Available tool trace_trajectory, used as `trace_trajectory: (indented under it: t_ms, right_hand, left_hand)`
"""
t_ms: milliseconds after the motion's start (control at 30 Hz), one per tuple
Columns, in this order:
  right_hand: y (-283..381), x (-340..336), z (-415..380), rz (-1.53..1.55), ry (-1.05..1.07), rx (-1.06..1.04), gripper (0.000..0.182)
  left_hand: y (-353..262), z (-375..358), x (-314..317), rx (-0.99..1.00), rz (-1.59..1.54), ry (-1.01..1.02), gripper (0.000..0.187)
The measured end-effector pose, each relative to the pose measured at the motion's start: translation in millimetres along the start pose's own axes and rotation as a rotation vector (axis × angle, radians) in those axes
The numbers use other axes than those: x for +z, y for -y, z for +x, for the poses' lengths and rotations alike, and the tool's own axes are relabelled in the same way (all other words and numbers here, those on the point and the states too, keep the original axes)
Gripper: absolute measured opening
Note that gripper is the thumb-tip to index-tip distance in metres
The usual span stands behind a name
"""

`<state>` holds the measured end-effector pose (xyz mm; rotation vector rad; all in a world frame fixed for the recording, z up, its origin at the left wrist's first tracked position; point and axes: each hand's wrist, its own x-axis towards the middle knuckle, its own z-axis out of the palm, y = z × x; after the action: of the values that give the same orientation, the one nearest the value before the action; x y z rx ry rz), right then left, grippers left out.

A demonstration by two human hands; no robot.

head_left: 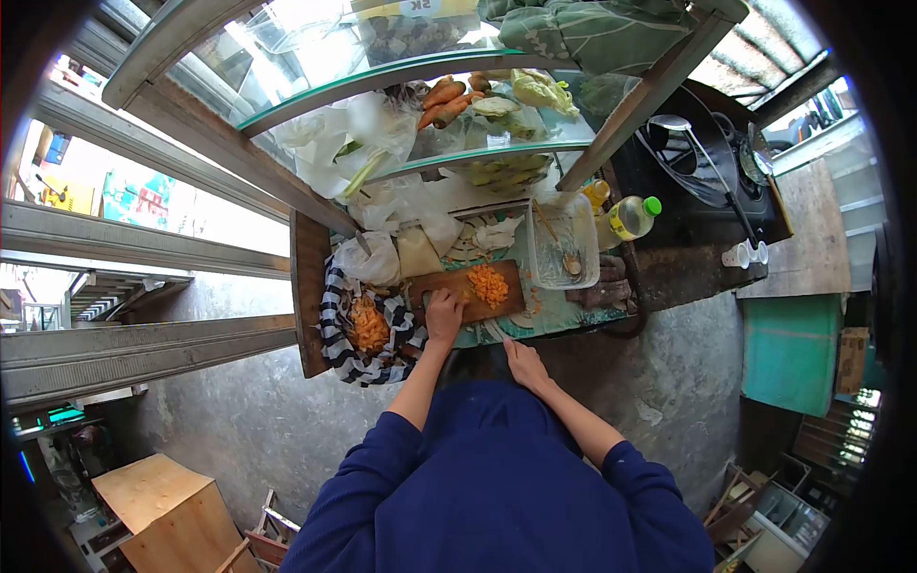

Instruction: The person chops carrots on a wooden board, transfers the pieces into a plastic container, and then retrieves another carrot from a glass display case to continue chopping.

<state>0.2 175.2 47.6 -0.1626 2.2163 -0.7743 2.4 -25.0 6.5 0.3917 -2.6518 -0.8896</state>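
A wooden cutting board [511, 278] lies on the green-topped counter, with a heap of chopped carrot [488, 286] on its right half. My left hand [444, 315] rests on the board left of the heap, fingers curled down; anything under them is hidden. By the board's front edge, my right hand [525, 364] is closed around the handle of a knife [496, 330], its blade pointing up and left toward the board. Left of the board, a black-and-white checked cloth [333, 310] lines a container holding shredded orange food [368, 325], likely carrot.
A clear plastic tub [564, 248] with a spoon stands right of the board, near a green-capped bottle [634, 218]. Above, a glass-shelved cabinet holds whole carrots [445, 101] and cabbage [542, 91]. Plastic bags [368, 260] lie behind the board. A stove [702, 158] stands at the right.
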Motion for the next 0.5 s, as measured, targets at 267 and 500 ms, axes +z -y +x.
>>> trace_trajectory:
  t_ms: [267, 500]
  right_hand:
    - [3.6, -5.3, -4.1, -0.06, 0.009, -0.03, 0.054]
    - [-1.3, -12.9, 8.4, -0.132, 0.107, -0.049, 0.057]
  left_hand:
    - [0.5, 0.0, 0.0, -0.005, -0.048, -0.009, 0.023]
    - [-1.2, 1.9, -2.8, -0.031, -0.06, -0.003, 0.022]
